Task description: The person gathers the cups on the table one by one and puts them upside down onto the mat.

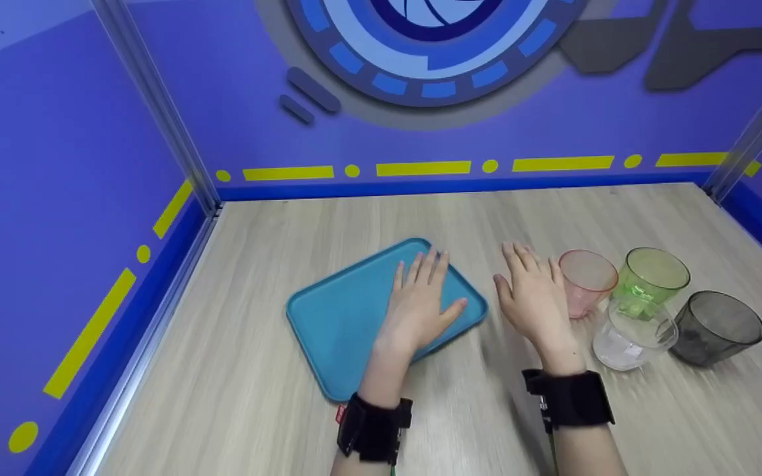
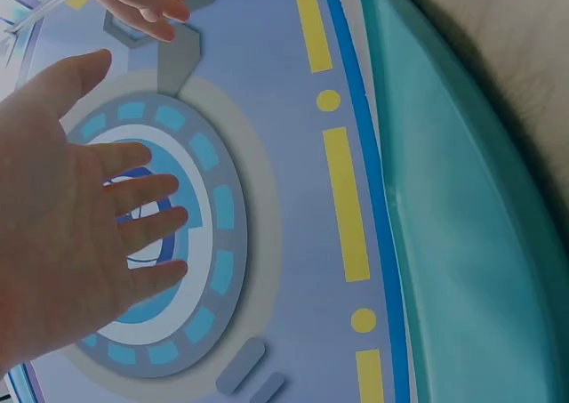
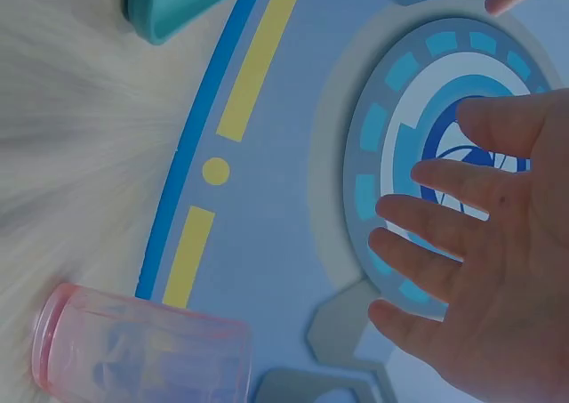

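Note:
My left hand (image 1: 416, 309) hovers over the right part of a teal tray (image 1: 338, 324), palm down with its fingers straight and nothing in them. The left wrist view shows a gap between that hand (image 2: 80, 207) and the tray (image 2: 471, 243). To the right, my right hand (image 1: 534, 301) is held above the table, also with straight fingers and holding nothing. It is nearest to a pink clear cup (image 1: 586, 281), which stands just right of it. The right wrist view shows this cup (image 3: 147, 350) upright on the table, apart from the right hand (image 3: 480, 243).
Beside the pink cup stand a green cup (image 1: 655, 271), a colourless clear cup (image 1: 626, 340) and a dark grey cup (image 1: 715, 330), close together. Blue panels (image 1: 421, 145) wall in the wood-grain table (image 1: 235, 410) at the back and sides.

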`<state>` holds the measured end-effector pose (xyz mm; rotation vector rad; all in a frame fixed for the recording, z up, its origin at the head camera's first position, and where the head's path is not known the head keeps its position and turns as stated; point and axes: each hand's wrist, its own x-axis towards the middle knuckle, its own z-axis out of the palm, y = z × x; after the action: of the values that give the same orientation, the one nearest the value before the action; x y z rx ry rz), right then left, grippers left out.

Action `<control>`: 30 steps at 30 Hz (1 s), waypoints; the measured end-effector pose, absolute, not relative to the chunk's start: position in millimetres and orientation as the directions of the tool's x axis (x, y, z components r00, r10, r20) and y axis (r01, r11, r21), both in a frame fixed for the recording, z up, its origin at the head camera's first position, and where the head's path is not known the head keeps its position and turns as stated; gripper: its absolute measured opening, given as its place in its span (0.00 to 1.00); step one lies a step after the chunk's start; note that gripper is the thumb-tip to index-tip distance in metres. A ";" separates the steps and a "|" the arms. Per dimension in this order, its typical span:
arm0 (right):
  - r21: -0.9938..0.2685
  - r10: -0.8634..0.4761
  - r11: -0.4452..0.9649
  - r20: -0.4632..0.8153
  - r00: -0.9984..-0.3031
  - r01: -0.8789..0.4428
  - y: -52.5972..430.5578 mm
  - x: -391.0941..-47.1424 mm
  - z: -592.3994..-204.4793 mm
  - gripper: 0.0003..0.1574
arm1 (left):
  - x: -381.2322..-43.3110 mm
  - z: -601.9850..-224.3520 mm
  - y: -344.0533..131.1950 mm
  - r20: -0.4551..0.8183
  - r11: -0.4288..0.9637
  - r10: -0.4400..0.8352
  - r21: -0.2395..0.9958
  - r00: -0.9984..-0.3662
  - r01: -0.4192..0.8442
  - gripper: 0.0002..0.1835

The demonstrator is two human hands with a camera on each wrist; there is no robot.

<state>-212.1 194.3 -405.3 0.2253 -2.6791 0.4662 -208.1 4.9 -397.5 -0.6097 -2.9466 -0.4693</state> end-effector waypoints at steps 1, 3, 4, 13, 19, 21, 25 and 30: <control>-0.289 -0.083 0.931 0.429 -0.900 -0.224 195.2 -212.2 -405.8 0.32 | -208.2 -397.8 6.2 0.158 0.869 0.382 0.275 -0.910 0.412 0.40; -0.293 -0.076 0.929 0.441 -0.894 -0.224 196.6 -212.3 -406.3 0.31 | -208.4 -398.3 8.7 0.163 0.864 0.399 0.263 -0.902 0.429 0.40; -0.296 -0.072 0.929 0.445 -0.893 -0.223 197.1 -212.4 -406.4 0.31 | -208.4 -398.5 9.9 0.165 0.862 0.406 0.257 -0.899 0.436 0.40; -0.301 -0.045 0.931 0.467 -0.883 -0.207 203.6 -212.8 -406.6 0.30 | -209.0 -402.3 18.6 0.178 0.856 0.441 0.209 -0.880 0.472 0.39; -0.330 -0.008 0.928 0.445 -0.895 -0.172 210.7 -214.0 -407.5 0.30 | -207.8 -403.6 24.3 0.151 0.861 0.457 0.174 -0.877 0.479 0.40; -0.331 -0.002 0.929 0.440 -0.898 -0.165 212.9 -214.4 -407.6 0.30 | -207.6 -404.3 25.9 0.146 0.860 0.463 0.167 -0.874 0.483 0.40; -0.328 0.006 0.933 0.431 -0.902 -0.150 215.6 -214.7 -408.0 0.29 | -207.3 -407.3 29.2 0.149 0.857 0.475 0.147 -0.867 0.494 0.39; -0.331 0.021 0.933 0.435 -0.900 -0.139 217.4 -214.8 -407.9 0.28 | -207.2 -410.7 31.7 0.155 0.852 0.487 0.134 -0.859 0.507 0.39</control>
<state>-214.8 217.4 -407.9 0.0852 -2.6479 0.4976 -207.2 31.7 -410.7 -0.7844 -2.9113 -0.2585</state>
